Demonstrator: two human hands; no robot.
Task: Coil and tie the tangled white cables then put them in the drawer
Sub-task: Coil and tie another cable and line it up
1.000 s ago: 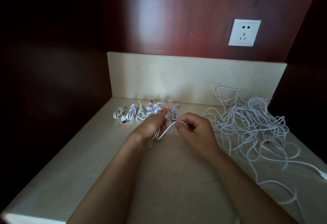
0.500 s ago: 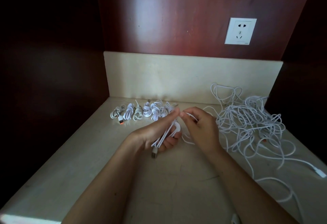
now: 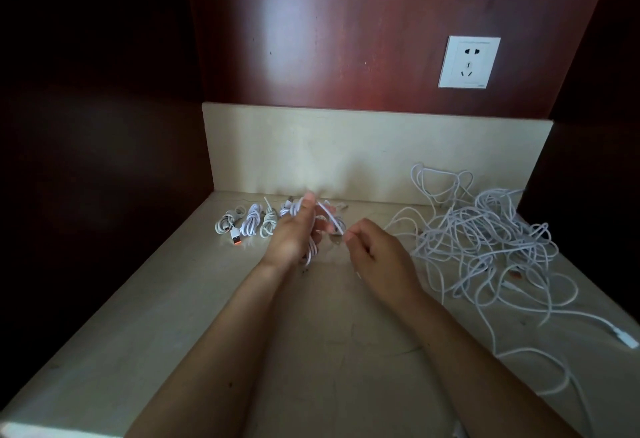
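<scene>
My left hand (image 3: 294,233) grips a coiled white cable (image 3: 312,250) above the middle of the countertop, with loops hanging below the palm. A free end of that cable (image 3: 332,219) runs taut to my right hand (image 3: 375,250), which pinches it between thumb and forefinger. A row of several coiled, tied white cables (image 3: 252,224) lies at the back left by the backsplash, one with an orange plug (image 3: 236,240). A large tangle of white cables (image 3: 485,233) covers the right side. No drawer is in view.
The beige stone countertop (image 3: 311,351) sits in a dark wooden niche with walls on both sides. A white wall socket (image 3: 468,61) is on the back panel. Loose cable loops and a white plug (image 3: 625,338) trail toward the front right edge.
My left hand rose and turned with the coil. My right hand drew away to the right, pulling the cable's end taut across the coil.
</scene>
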